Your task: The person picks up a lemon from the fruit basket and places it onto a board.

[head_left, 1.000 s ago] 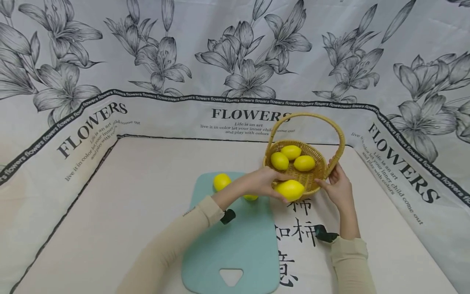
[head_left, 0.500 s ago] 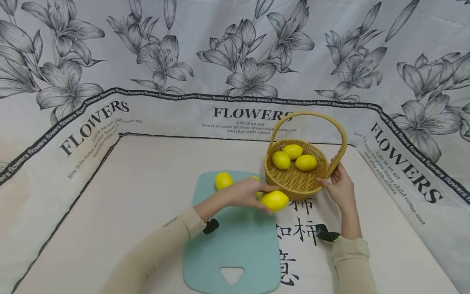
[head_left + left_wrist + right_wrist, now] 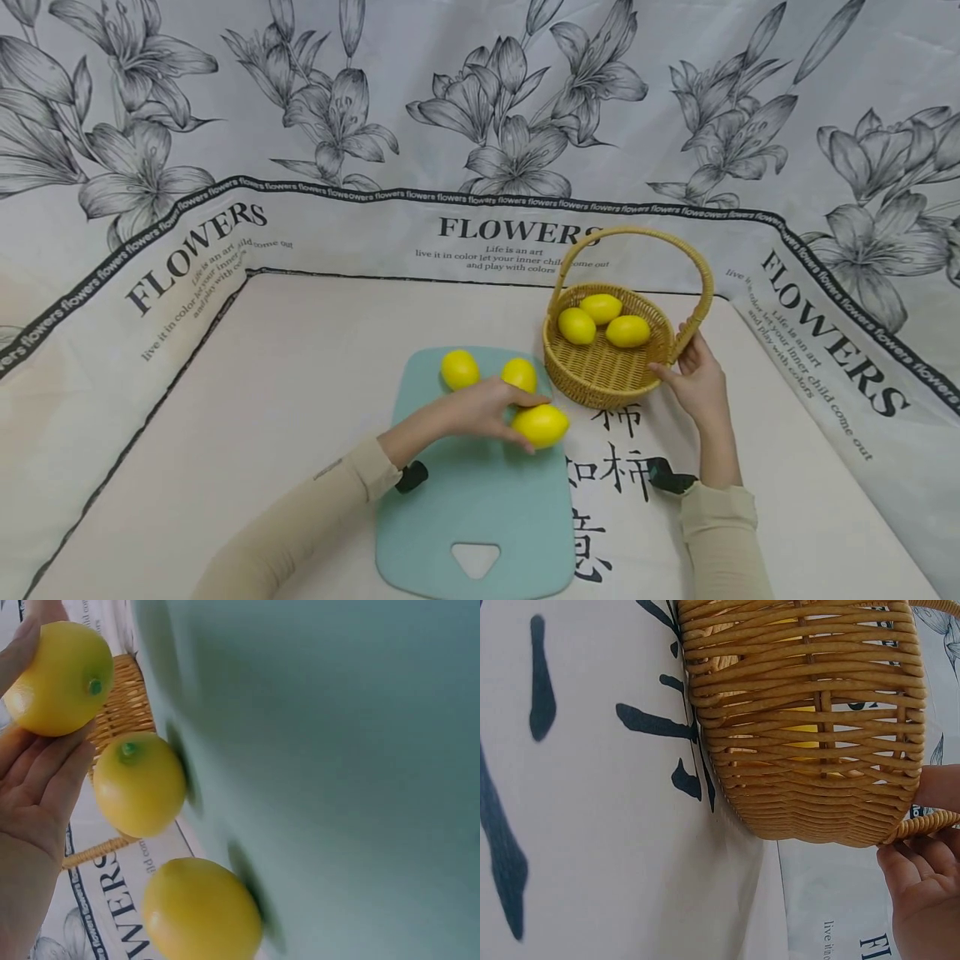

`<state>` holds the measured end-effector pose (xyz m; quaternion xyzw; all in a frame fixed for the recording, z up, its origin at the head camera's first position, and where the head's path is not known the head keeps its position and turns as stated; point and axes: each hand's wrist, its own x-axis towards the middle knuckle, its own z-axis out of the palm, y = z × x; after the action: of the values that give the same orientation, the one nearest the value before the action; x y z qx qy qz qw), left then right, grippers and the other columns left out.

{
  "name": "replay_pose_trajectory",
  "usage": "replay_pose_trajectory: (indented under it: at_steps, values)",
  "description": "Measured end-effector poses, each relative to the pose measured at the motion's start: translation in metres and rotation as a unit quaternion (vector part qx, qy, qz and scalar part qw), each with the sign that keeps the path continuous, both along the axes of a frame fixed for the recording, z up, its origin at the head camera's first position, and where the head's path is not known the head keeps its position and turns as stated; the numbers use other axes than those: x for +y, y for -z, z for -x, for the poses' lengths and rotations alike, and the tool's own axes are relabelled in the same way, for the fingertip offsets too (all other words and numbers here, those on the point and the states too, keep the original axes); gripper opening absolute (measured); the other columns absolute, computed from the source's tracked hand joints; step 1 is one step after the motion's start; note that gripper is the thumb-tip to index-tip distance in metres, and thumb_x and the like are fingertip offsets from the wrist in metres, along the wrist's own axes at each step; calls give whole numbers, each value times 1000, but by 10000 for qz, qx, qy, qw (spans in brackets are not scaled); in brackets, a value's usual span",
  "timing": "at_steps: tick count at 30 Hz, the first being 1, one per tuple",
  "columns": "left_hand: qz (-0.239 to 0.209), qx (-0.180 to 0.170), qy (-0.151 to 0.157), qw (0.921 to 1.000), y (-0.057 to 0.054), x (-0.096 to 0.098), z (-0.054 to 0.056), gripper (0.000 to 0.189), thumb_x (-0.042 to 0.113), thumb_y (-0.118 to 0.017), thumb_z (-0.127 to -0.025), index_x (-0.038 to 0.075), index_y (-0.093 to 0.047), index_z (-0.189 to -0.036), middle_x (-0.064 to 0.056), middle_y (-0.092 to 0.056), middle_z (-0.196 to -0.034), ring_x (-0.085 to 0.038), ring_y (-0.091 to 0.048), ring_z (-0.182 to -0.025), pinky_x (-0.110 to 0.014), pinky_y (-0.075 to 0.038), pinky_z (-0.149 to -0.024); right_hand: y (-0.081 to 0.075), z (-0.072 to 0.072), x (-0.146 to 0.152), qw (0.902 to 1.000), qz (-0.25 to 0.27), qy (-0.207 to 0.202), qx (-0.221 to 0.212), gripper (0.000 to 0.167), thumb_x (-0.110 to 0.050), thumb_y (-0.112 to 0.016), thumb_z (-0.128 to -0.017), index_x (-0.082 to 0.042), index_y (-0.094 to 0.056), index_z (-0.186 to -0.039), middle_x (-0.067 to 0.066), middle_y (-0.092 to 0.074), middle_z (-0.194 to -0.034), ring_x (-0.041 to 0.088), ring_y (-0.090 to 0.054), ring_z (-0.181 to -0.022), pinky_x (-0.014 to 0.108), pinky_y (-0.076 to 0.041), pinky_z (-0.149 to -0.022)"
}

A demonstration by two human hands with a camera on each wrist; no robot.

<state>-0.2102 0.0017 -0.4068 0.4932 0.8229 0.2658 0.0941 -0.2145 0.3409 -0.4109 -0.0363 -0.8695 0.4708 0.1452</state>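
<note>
My left hand (image 3: 478, 412) pinches a yellow lemon (image 3: 541, 426) between thumb and fingers, over the right side of a light-blue cutting board (image 3: 472, 500). Behind it on the board sit two more lemons, one at the far left (image 3: 460, 369) and one at the far right (image 3: 519, 376). The left wrist view shows the held lemon (image 3: 64, 679) with its green stem tip. With the right hand (image 3: 697, 379) I grip a woven basket (image 3: 600, 387) at its right side, where the handle meets the rim. Three lemons (image 3: 602, 309) lie inside the basket, toward its back.
The basket's tall arched handle (image 3: 637, 232) rises above its rim. Black brushed characters (image 3: 626, 471) mark the tablecloth right of the board. A floral printed cloth (image 3: 517, 158) stands behind the table and along both sides.
My left hand has moved left and toward me, carrying the lemon from the basket's front rim to over the board. The right hand stays at the basket.
</note>
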Motion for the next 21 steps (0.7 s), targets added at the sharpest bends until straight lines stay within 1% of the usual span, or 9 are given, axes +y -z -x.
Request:
replay_pose_trajectory:
  at_steps: [2,3,7,11,13,16,18,20,21]
  values:
    - [30,-26,-11,10000,3,-3,0,75,41,-79,-77,8,-52,-139,-1,-58,-133,-4,-55,-112,-16,-42,-96,0,0,0,10000,7,-8,-2,91,-4,-70,-88,-12,-9,-155,13,-18,-157,34,-24,-141,16,-26,-108]
    - [37,-37,-7,10000,4,-4,-1,75,41,-79,-78,8,-52,-139,-2,-58,-133,-3,-56,-108,-16,-44,-94,0,0,1,10000,12,-6,-3,91,-4,-70,-88,-12,-9,-155,13,-18,-157,34,-24,-141,17,-26,-108]
    - [36,-118,10,9999,9,-9,-1,76,40,-78,-78,7,-50,-140,-2,-57,-135,-2,-54,-101,-17,-45,-94,1,1,0,10000,2,16,-3,92,-5,-70,-88,-13,-9,-155,13,-17,-158,34,-24,-141,20,-26,-110]
    - [6,-132,0,9999,12,-11,-1,76,39,-79,-78,6,-51,-140,-2,-57,-135,0,-54,-104,-16,-44,-95,1,1,0,10000,4,24,-1,92,-5,-70,-88,-14,-8,-155,12,-17,-158,33,-24,-141,20,-26,-110]
    - [-19,-99,-12,9999,14,-12,-1,75,39,-79,-78,6,-51,-140,-2,-58,-134,0,-54,-100,-16,-45,-93,1,1,0,10000,24,17,5,92,-5,-70,-88,-14,-8,-155,12,-17,-158,33,-24,-141,19,-25,-109]
    - [-85,-11,-41,10000,18,-12,-1,74,39,-79,-78,6,-52,-138,-3,-58,-133,-3,-55,-86,-12,-46,-82,1,1,0,10000,88,0,-3,91,-5,-69,-89,-13,-8,-155,12,-16,-158,33,-23,-141,20,-25,-110]
    - [-127,25,-55,9999,20,-13,-2,72,39,-79,-78,7,-54,-137,-3,-59,-133,-4,-54,-82,-13,-47,-77,2,1,0,9999,100,16,-21,90,-6,-69,-89,-14,-9,-155,12,-16,-158,33,-23,-141,20,-25,-110]
    - [-141,48,-84,9999,21,-13,-3,70,39,-79,-78,7,-55,-136,-3,-59,-132,-3,-54,-83,-13,-47,-77,2,1,0,9999,99,26,-49,90,-8,-69,-89,-14,-9,-155,11,-16,-158,32,-23,-141,22,-25,-111]
    - [-149,30,-106,9998,21,-13,-3,70,39,-79,-78,7,-56,-136,-3,-59,-132,-3,-54,-85,-13,-47,-81,1,1,0,9999,69,47,-66,90,-8,-69,-89,-15,-9,-155,11,-17,-158,32,-24,-141,21,-26,-110]
